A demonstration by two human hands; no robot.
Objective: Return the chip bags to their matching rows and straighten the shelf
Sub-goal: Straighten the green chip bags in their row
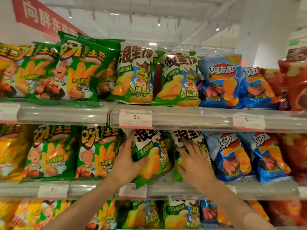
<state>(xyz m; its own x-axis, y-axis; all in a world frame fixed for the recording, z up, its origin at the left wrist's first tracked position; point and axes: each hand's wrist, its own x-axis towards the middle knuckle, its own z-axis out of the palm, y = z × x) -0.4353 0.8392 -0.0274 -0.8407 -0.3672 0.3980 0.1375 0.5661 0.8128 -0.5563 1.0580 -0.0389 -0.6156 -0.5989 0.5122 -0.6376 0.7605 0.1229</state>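
On the middle shelf (166,188) stand two green-and-white chip bags with a cartoon turtle. My left hand (127,161) grips the left turtle bag (152,156), fingers behind its left edge and thumb across its front; the bag leans, its lower corner hanging over the shelf lip. My right hand (194,160) lies flat with spread fingers on the front of the right turtle bag (187,138), covering most of it. A bare strip of shelf shows between the two bags.
Green fries bags (98,153) stand to the left, blue steak-flavour bags (232,155) and red bags (294,155) to the right. The upper shelf (191,117) repeats the same rows, with price tags (135,119) on its rail. A lower shelf holds more bags.
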